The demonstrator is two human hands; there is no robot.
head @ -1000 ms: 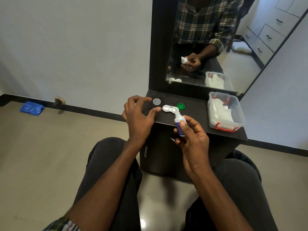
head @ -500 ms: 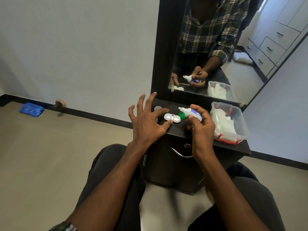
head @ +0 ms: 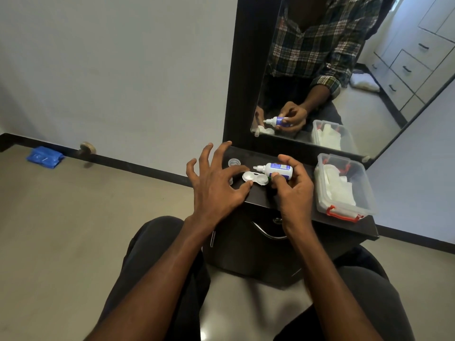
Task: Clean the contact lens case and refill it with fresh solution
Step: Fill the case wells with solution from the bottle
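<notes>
1. Head view, hands: right hand (head: 294, 193) holds the solution bottle (head: 279, 170) with thumb and fingers curled round its body. The bottle lies nearly sideways, nozzle pointing toward the left hand's fingers.
2. Left hand (head: 216, 190) has its fingers spread wide and mostly straight and grips nothing. Its thumb and forefinger tips reach to the near end of the contact lens case (head: 255, 178), apparently steadying it (actual contact hard to confirm).
3. The case sits open on the dark dresser top (head: 275, 200), between the two hands. Both wells face up, just below the bottle nozzle.
4. Step, as I judge it: refill stage, bottle lined up over the case. Whether either well holds liquid can't be told.
5. Next move calls for tipping the nozzle down over a well and a gentle squeeze, with the left fingertips pinning the light case so it doesn't skid.
6. Around: a clear cap (head: 233, 162) lies just beyond the left fingers. A sliver of green cap (head: 270, 178) shows under the right fingertips, mostly hidden.
7. A clear plastic box (head: 364, 193) with white contents and red latches stands right of the right hand, apart from it.
8. Obstacles: nothing blocks the nozzle. The mirror (head: 320, 70) behind repeats the bottle grip.
</notes>
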